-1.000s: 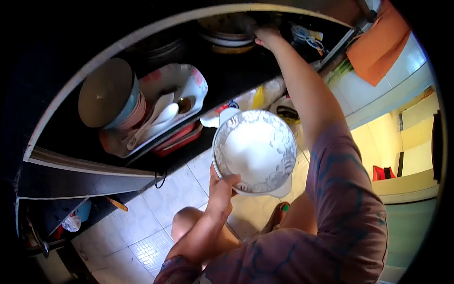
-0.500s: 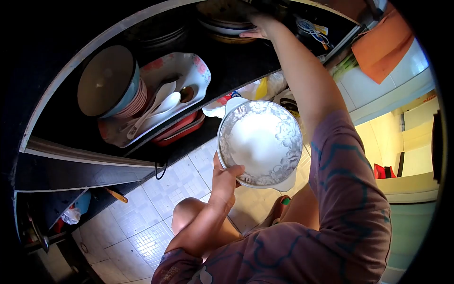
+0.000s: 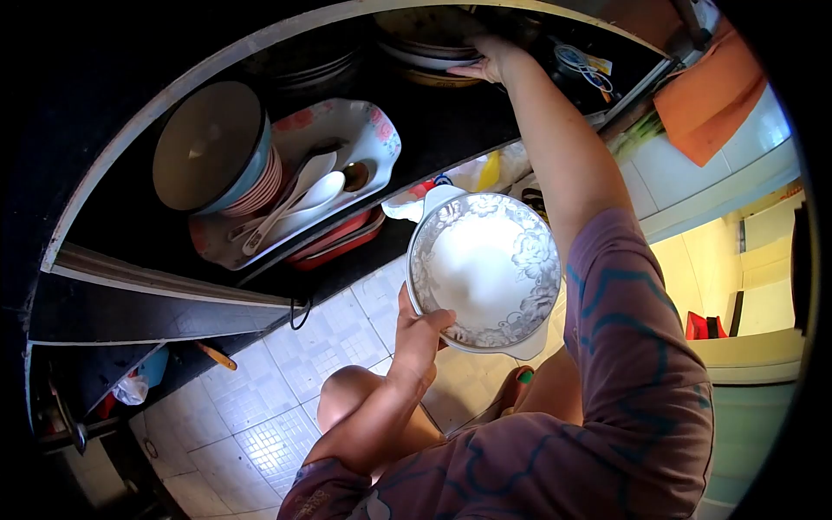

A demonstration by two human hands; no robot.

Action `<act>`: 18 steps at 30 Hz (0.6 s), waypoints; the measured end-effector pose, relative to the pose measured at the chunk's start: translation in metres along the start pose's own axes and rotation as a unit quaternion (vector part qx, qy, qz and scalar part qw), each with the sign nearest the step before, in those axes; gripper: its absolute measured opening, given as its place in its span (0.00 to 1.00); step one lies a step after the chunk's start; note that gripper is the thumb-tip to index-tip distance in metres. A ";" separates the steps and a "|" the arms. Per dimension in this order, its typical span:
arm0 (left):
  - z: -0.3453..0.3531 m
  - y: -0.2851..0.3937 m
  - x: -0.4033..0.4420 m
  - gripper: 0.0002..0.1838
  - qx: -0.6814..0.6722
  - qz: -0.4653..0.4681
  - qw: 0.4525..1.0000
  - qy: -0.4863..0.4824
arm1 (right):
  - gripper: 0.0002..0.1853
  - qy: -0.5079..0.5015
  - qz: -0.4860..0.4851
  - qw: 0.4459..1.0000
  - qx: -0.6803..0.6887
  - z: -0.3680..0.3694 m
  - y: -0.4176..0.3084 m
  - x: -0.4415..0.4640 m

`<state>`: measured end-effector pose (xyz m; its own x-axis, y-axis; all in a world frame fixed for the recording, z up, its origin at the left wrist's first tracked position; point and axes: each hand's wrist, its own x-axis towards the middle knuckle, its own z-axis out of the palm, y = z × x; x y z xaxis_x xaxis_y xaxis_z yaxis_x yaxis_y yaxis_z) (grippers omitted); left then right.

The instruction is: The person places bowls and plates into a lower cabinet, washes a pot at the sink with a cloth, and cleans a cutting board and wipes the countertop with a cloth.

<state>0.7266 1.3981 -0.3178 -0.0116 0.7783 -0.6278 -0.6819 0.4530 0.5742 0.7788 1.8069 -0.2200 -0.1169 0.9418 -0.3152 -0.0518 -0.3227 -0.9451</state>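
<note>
Over the floor (image 3: 282, 368): one patterned bowl (image 3: 485, 264), not set down, rim pinched by your left hand (image 3: 419, 340); dish stack (image 3: 420, 59), still shelved, your right hand (image 3: 497, 64) alongside, grip unclear.

Tray (image 3: 373, 143) left of held bowl (image 3: 484, 270)

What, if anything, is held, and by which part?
Left hand: round white bowl with grey flowers, by its rim, thumb inside. Right hand: at stacked round white and yellow dishes, grip unclear.
</note>
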 end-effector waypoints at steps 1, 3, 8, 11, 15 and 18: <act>0.000 0.001 -0.001 0.40 -0.001 0.000 1.000 0.001 | 0.22 -0.001 0.001 1.000 0.000 0.002 0.001 -0.003; 0.000 0.002 -0.002 0.40 -0.013 0.007 1.000 0.000 | 0.21 0.011 -0.009 1.000 0.010 0.007 0.002 -0.008; -0.002 -0.002 -0.001 0.41 -0.023 0.007 1.000 -0.006 | 0.19 -0.012 -0.059 0.998 0.023 0.000 0.014 0.016; 0.000 0.003 -0.004 0.41 -0.026 0.003 1.000 -0.005 | 0.18 0.013 -0.059 0.998 0.010 0.008 0.015 0.012; -0.002 -0.003 -0.003 0.41 -0.021 0.007 1.000 -0.010 | 0.18 0.023 -0.086 0.996 0.000 0.005 0.019 0.015; 0.001 -0.003 -0.008 0.41 -0.007 0.002 1.000 -0.010 | 0.19 0.006 -0.093 0.995 0.025 -0.013 0.024 0.028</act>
<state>0.7296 1.3910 -0.3134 -0.0007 0.7889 -0.6145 -0.6921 0.4431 0.5698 0.7868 1.8269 -0.2525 -0.0893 0.9866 -0.1363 -0.1201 -0.1465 -0.9819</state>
